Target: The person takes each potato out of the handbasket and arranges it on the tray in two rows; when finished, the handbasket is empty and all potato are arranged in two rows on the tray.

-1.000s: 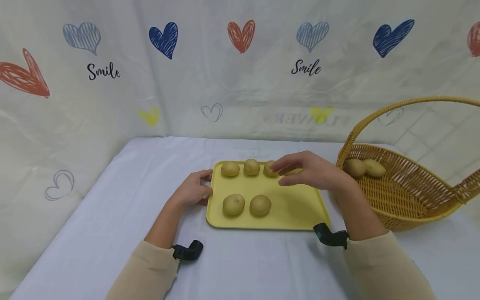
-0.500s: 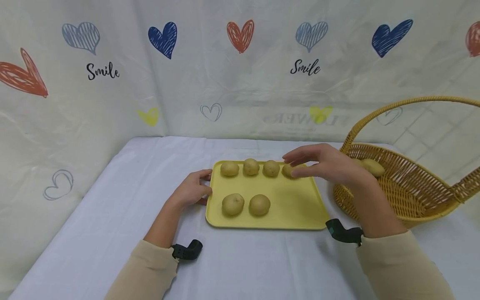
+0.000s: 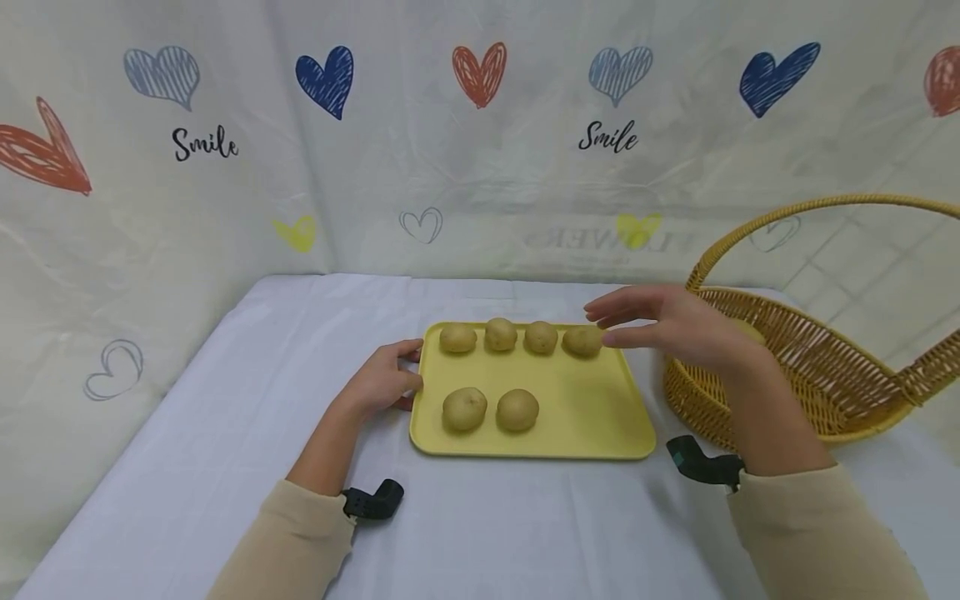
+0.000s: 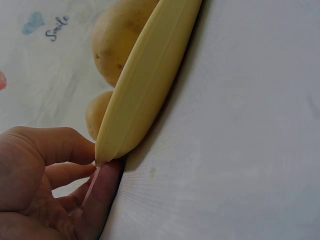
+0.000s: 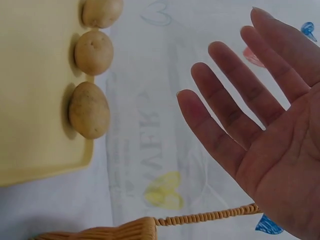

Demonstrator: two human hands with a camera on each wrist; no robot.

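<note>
A yellow tray (image 3: 577, 417) lies on the white cloth. Along its far side sits a row of several potatoes, the rightmost potato (image 3: 582, 341) beside my right fingertips in the head view. Two larger potatoes, a left one (image 3: 464, 409) and a right one (image 3: 517, 410), rest nearer the front. My left hand (image 3: 381, 379) pinches the tray's left rim; the left wrist view shows the rim (image 4: 142, 95) between its digits. Above the tray's far right corner, my right hand (image 3: 667, 321) is raised with spread fingers (image 5: 222, 107) and holds nothing.
To the right of the tray stands a wicker basket (image 3: 832, 333) with a tall arched handle (image 3: 817, 202). A potato (image 3: 748, 331) inside it is partly hidden behind my right arm. A curtain printed with hearts (image 3: 480, 75) hangs behind the table.
My right hand has drawn back to the right, away from the far row, uncovering its rightmost potato. My left hand stays at the tray's rim.
</note>
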